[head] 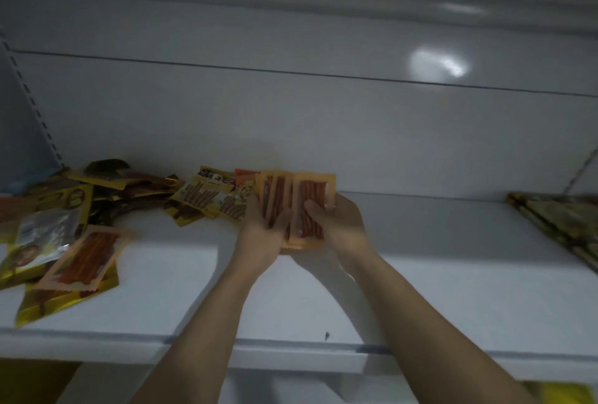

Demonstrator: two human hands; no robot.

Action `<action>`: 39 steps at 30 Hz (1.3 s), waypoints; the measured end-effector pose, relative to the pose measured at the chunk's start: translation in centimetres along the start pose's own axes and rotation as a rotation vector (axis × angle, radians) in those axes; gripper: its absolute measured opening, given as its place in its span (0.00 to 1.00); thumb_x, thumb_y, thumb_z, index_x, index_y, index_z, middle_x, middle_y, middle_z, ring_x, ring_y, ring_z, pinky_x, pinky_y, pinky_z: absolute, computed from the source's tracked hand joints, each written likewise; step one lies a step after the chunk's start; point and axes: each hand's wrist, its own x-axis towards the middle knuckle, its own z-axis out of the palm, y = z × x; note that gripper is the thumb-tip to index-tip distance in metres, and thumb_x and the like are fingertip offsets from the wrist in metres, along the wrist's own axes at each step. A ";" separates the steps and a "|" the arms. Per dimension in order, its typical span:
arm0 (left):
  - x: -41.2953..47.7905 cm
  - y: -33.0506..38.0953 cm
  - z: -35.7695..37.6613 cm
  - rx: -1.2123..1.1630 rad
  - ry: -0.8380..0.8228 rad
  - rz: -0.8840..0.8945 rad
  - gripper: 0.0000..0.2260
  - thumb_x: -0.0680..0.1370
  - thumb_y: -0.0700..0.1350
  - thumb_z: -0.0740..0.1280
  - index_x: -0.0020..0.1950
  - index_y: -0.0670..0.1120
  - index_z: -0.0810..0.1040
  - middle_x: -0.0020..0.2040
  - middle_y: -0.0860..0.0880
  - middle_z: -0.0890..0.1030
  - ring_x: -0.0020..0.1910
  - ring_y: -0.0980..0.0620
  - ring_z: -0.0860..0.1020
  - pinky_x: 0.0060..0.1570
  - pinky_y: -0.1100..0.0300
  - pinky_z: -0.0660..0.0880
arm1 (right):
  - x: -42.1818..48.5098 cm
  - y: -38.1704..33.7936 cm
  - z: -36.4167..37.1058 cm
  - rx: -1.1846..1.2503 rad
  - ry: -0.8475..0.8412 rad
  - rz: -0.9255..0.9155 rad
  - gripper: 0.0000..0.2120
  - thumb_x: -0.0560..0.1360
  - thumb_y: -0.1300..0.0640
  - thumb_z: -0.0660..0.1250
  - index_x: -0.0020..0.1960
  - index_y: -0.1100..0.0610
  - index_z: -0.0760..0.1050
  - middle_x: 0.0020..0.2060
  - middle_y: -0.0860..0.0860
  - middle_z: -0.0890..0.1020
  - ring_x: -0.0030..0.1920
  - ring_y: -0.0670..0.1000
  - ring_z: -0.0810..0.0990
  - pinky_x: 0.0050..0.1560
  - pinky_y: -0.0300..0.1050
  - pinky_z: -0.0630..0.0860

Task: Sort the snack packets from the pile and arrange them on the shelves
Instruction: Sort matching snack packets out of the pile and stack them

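A small fan of orange snack packets [312, 196] with reddish sticks inside stands upright over the middle of the white shelf [453, 274]. My left hand [263, 232] grips the fan's left side and my right hand [336, 225] grips its right side, thumbs on the front. A loose pile of yellow and brown snack packets [97, 196] lies on the shelf's left part. One more orange packet [85, 258] lies flat at the pile's front edge.
A stack of dark patterned packets [559, 222] lies at the shelf's right end. The grey back panel [291, 112] rises behind, with a slotted upright [32, 103] at the left. Another shelf's underside hangs above. The shelf's front lip [291, 348] runs across below my arms.
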 end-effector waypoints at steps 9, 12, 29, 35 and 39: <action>-4.5 5.9 10.8 0.055 -0.236 0.084 0.11 0.80 0.46 0.67 0.61 0.45 0.74 0.51 0.49 0.82 0.51 0.52 0.81 0.52 0.56 0.78 | -5.2 -1.7 -12.3 0.294 0.332 0.075 0.05 0.73 0.62 0.72 0.41 0.63 0.81 0.34 0.61 0.83 0.33 0.59 0.81 0.43 0.64 0.80; -7.8 8.0 15.6 0.014 -0.360 0.068 0.13 0.79 0.47 0.68 0.63 0.48 0.73 0.54 0.51 0.82 0.53 0.54 0.81 0.57 0.50 0.78 | -8.5 -1.7 -18.2 0.336 0.451 0.075 0.03 0.76 0.63 0.70 0.44 0.58 0.83 0.38 0.55 0.86 0.38 0.56 0.85 0.45 0.55 0.83; -35.2 17.4 44.2 -0.160 -0.761 0.106 0.13 0.78 0.48 0.70 0.60 0.53 0.70 0.51 0.58 0.78 0.51 0.58 0.79 0.46 0.63 0.78 | -35.8 0.9 -50.4 -0.318 1.021 0.133 0.07 0.75 0.47 0.72 0.39 0.46 0.80 0.35 0.44 0.83 0.37 0.42 0.81 0.39 0.46 0.80; -41.2 19.2 49.7 -0.245 -0.885 0.076 0.12 0.77 0.48 0.71 0.58 0.53 0.72 0.52 0.53 0.81 0.52 0.54 0.81 0.50 0.54 0.81 | -42.0 0.5 -56.2 -0.285 1.134 0.138 0.05 0.78 0.50 0.67 0.44 0.48 0.79 0.37 0.45 0.83 0.37 0.43 0.82 0.33 0.37 0.77; -43.4 19.3 53.3 -0.250 -0.932 0.084 0.15 0.76 0.51 0.72 0.60 0.52 0.73 0.53 0.53 0.81 0.52 0.55 0.81 0.55 0.48 0.80 | -44.8 0.8 -59.3 -0.213 1.159 0.143 0.03 0.80 0.54 0.65 0.48 0.49 0.78 0.40 0.48 0.83 0.35 0.48 0.83 0.29 0.46 0.80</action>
